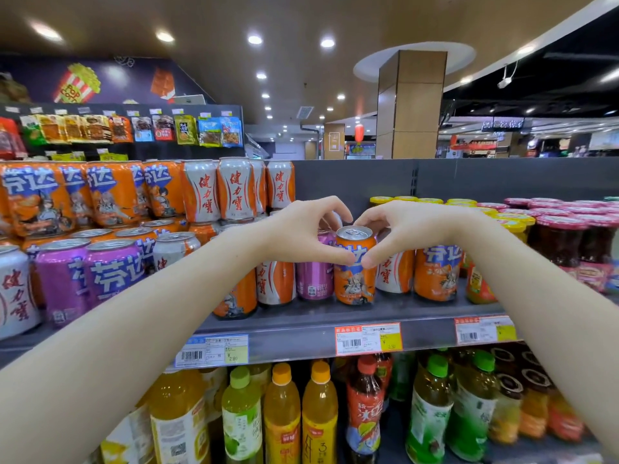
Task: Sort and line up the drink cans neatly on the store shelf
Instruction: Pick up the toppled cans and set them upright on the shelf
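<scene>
An orange drink can (355, 279) stands upright near the front of the grey shelf (311, 318), and both my hands are on it. My left hand (301, 231) has its thumb on the can's front and its fingers arched toward the rim. My right hand (405, 229) mirrors it from the other side. A purple can (314, 277) and a white-and-orange can (275, 283) stand to its left. Another white-and-orange can (393, 277) and an orange can (435, 274) stand to its right. All are mixed in one loose row.
Stacked orange, purple (63, 279) and white cans (234, 189) fill the shelf's left. Jars with yellow and pink lids (562, 242) crowd the right. Bottled drinks (320, 413) stand on the shelf below. Price tags (368, 338) line the shelf edge. A grey back panel rises behind.
</scene>
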